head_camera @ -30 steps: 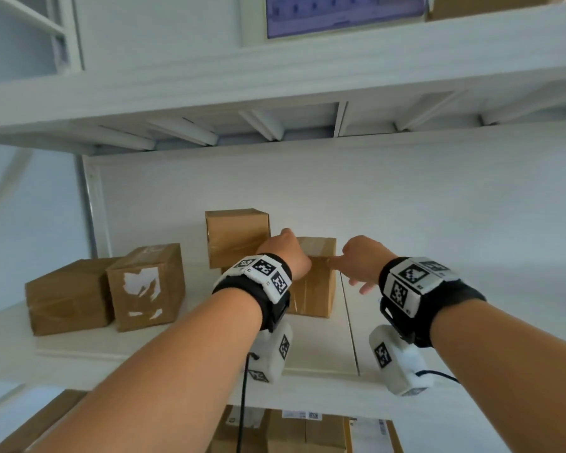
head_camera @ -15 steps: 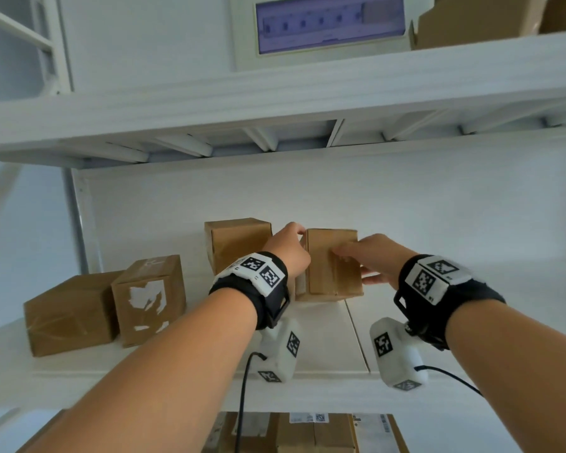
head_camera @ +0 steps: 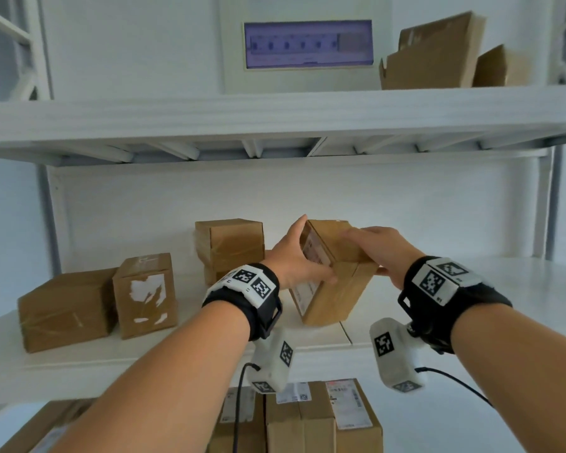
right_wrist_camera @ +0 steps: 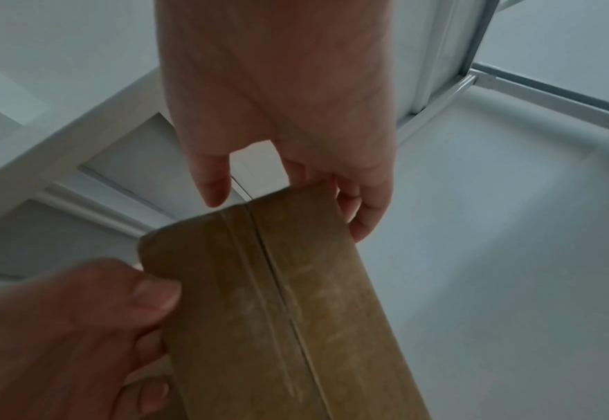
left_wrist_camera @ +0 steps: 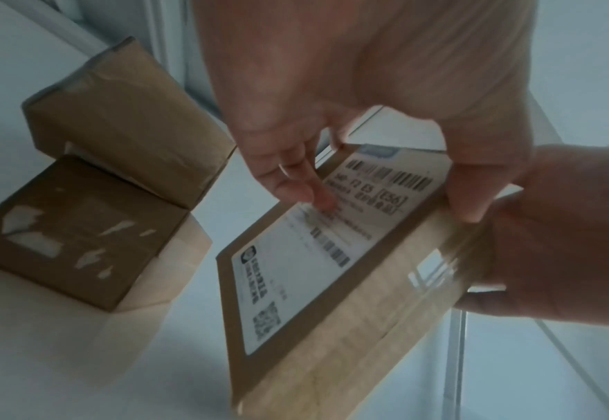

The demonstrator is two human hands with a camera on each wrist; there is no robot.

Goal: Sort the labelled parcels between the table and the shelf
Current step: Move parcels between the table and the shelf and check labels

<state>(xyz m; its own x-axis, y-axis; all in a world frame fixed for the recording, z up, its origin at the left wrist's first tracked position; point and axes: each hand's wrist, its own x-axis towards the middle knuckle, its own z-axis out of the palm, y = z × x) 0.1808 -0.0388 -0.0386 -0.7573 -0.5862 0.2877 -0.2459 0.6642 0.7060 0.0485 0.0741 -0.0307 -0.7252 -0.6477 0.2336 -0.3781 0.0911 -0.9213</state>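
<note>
A brown cardboard parcel is tilted over the middle shelf, and both hands hold it. Its white printed label faces left. My left hand grips the label side, with fingers on the label and the thumb over the taped edge. My right hand grips the far right end, thumb and fingers either side of the taped seam face. I cannot tell whether the parcel's lower corner touches the shelf.
To the left on the same shelf are two stacked plain boxes, a box with a torn label and a larger box. Labelled parcels fill the shelf below. Open boxes stand on the upper shelf.
The parcel stood upright on the shelf; both hands have tipped it over and drawn it nearer, turning its label face to the left. My view has tilted upward.
</note>
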